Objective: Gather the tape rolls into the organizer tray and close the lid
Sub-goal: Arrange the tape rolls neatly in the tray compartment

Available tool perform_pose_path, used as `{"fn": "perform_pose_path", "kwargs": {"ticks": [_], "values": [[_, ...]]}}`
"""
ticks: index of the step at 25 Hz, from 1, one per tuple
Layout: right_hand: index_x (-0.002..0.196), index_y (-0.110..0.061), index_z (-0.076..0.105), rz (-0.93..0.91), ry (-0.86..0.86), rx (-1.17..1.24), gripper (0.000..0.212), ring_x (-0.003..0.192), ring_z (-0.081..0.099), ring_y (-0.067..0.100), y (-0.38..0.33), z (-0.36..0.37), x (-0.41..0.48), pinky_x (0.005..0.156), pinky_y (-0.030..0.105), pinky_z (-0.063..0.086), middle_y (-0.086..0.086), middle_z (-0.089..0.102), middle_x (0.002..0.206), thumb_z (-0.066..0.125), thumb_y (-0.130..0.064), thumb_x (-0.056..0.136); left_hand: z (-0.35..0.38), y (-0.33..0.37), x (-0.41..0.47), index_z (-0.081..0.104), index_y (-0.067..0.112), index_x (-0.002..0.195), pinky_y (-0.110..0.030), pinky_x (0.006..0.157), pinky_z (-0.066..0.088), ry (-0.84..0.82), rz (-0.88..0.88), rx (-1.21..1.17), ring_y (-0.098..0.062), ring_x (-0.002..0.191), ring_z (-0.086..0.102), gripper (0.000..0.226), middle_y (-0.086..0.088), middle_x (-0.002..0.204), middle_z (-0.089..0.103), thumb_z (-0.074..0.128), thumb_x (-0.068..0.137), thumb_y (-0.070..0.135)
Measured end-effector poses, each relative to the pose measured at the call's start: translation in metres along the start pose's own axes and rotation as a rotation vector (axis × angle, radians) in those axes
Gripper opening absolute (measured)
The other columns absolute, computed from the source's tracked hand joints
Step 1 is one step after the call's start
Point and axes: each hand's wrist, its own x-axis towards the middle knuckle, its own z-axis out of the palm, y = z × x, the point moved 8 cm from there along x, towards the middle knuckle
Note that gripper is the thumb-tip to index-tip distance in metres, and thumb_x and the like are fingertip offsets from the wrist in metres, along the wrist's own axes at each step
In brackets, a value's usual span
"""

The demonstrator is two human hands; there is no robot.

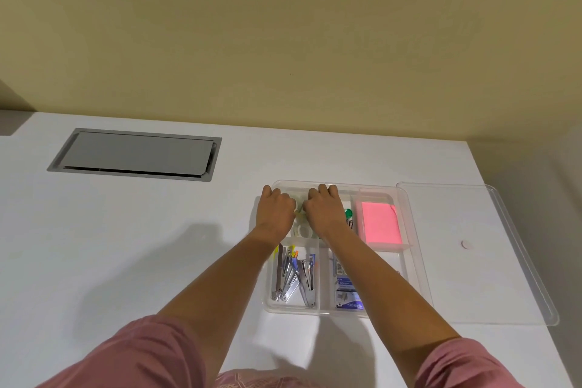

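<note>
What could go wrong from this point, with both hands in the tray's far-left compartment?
The lid lies beside the organizer tray, overhanging the table's right edge; a careless reach might knock it off. The left hand and right hand crowd the tape rolls; a roll left standing could block closing.

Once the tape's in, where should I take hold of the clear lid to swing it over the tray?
Probably by its long edges, one hand on each. The clear lid lies flat on the white desk, right of the organizer tray, its right edge seemingly past the desk's edge. Come from that side: the upturned rim gives fingers purchase. Its centre looks flat.
</note>
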Motion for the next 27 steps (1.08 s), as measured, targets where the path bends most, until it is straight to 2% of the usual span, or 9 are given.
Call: {"fn": "perform_pose_path", "kwargs": {"ticks": [8, 10, 12, 14, 16, 18, 23, 25, 27], "values": [[0.113, -0.015, 0.063, -0.031, -0.022, -0.038, 0.025, 0.12, 0.044, 0.029, -0.004, 0.002, -0.001, 0.108, 0.038, 0.029, 0.007, 0.055, 0.119, 0.05, -0.013, 0.092, 0.004, -0.001, 0.003, 0.07, 0.014, 0.098, -0.034, 0.096, 0.033, 0.017, 0.017, 0.012, -0.023, 0.101, 0.058, 0.021, -0.005, 0.102, 0.07, 0.049, 0.095, 0.014], [0.095, -0.023, 0.071, -0.014, 0.068, -0.079, 0.015, 0.107, 0.056, 0.021, -0.003, -0.009, -0.004, 0.099, 0.032, 0.04, -0.001, 0.063, 0.104, 0.066, -0.023, 0.081, 0.004, -0.001, 0.002, 0.069, 0.014, 0.098, -0.034, 0.096, 0.033, 0.018, 0.019, 0.017, -0.023, 0.1, 0.058, 0.02, -0.006, 0.102, 0.07, 0.05, 0.095, 0.014], [0.066, -0.029, 0.072, -0.036, 0.066, -0.104, 0.013, 0.081, 0.064, 0.013, -0.005, -0.018, -0.007, 0.083, 0.027, 0.045, -0.008, 0.067, 0.078, 0.081, -0.03, 0.056, 0.003, 0.0, 0.002, 0.069, 0.014, 0.1, -0.034, 0.098, 0.033, 0.006, 0.019, 0.038, -0.023, 0.101, 0.058, 0.018, -0.005, 0.103, 0.069, 0.051, 0.095, 0.014], [0.06, -0.028, 0.071, -0.049, 0.041, -0.135, 0.012, 0.076, 0.064, 0.013, -0.004, -0.02, -0.007, 0.081, 0.027, 0.037, -0.009, 0.066, 0.073, 0.081, -0.027, 0.052, 0.002, 0.001, 0.002, 0.068, 0.014, 0.101, -0.034, 0.099, 0.032, -0.006, 0.021, 0.052, -0.022, 0.103, 0.058, 0.017, -0.005, 0.105, 0.07, 0.052, 0.095, 0.015], [0.052, -0.027, 0.069, -0.04, 0.097, -0.161, 0.016, 0.069, 0.063, 0.014, -0.003, -0.034, -0.01, 0.076, 0.029, 0.029, -0.007, 0.064, 0.066, 0.083, -0.026, 0.046, 0.001, 0.001, 0.002, 0.069, 0.014, 0.102, -0.033, 0.1, 0.032, -0.013, 0.028, 0.069, -0.022, 0.105, 0.058, 0.017, -0.004, 0.105, 0.07, 0.054, 0.094, 0.015], [0.048, -0.024, 0.067, -0.03, 0.106, -0.151, 0.02, 0.063, 0.062, 0.016, -0.001, -0.043, -0.012, 0.072, 0.03, 0.026, -0.005, 0.062, 0.061, 0.085, -0.022, 0.041, 0.002, 0.002, 0.0, 0.069, 0.015, 0.102, -0.033, 0.1, 0.032, -0.026, 0.041, 0.098, -0.021, 0.106, 0.057, 0.017, -0.002, 0.105, 0.07, 0.054, 0.094, 0.016], [0.058, -0.025, 0.07, 0.009, 0.206, -0.041, 0.026, 0.065, 0.063, 0.018, 0.012, -0.046, -0.013, 0.072, 0.028, 0.027, -0.005, 0.067, 0.068, 0.089, -0.018, 0.042, 0.004, 0.003, -0.001, 0.07, 0.019, 0.102, -0.032, 0.098, 0.032, -0.028, 0.048, 0.094, -0.02, 0.106, 0.056, 0.019, 0.001, 0.102, 0.071, 0.054, 0.093, 0.015], [0.078, -0.024, 0.072, 0.036, 0.195, -0.002, 0.018, 0.084, 0.063, 0.021, 0.019, -0.039, -0.015, 0.081, 0.03, 0.036, -0.002, 0.07, 0.09, 0.083, -0.02, 0.064, 0.003, 0.0, 0.001, 0.068, 0.02, 0.108, -0.033, 0.098, 0.032, 0.002, 0.039, 0.033, -0.02, 0.106, 0.057, 0.021, 0.0, 0.105, 0.07, 0.055, 0.092, 0.015], [0.103, -0.017, 0.066, 0.004, 0.141, 0.124, 0.016, 0.11, 0.052, 0.028, 0.017, -0.028, -0.013, 0.094, 0.037, 0.035, 0.006, 0.061, 0.119, 0.06, -0.014, 0.089, 0.002, -0.002, 0.003, 0.065, 0.018, 0.112, -0.033, 0.098, 0.032, 0.03, 0.036, -0.021, -0.021, 0.108, 0.058, 0.022, -0.001, 0.111, 0.067, 0.057, 0.092, 0.015]]}}
